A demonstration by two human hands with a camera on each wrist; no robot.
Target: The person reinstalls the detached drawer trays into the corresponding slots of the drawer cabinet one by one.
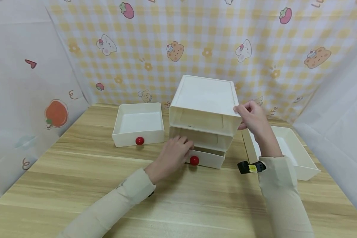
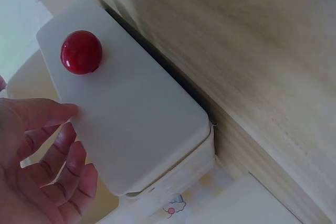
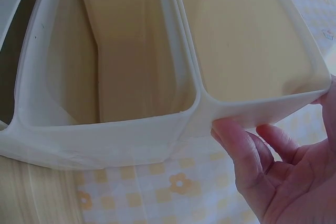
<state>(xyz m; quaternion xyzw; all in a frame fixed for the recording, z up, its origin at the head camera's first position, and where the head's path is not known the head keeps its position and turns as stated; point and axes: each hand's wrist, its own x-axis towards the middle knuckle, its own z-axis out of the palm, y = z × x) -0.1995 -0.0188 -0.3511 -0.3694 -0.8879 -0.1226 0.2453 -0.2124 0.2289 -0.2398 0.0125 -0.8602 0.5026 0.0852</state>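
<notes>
A white three-tier drawer cabinet (image 1: 206, 92) stands on the table, its top and middle slots without drawers. Its bottom drawer (image 1: 209, 160), with a round red knob (image 1: 194, 160), is pulled slightly out. My left hand (image 1: 173, 154) pinches the upper edge of that drawer's front. In the left wrist view the thumb is at the edge of the drawer front (image 2: 136, 114), beside the knob (image 2: 81, 52), with the other fingers behind it. My right hand (image 1: 254, 121) holds the cabinet's upper right front corner; in the right wrist view, fingers press the side wall (image 3: 247, 113).
Left of the cabinet, an open white drawer (image 1: 148, 136) with a red knob (image 1: 139, 140) lies on the wooden table (image 1: 196, 205). Another white drawer (image 1: 303, 155) lies at the right, partly behind my right forearm. A patterned cloth (image 1: 208, 39) hangs close behind.
</notes>
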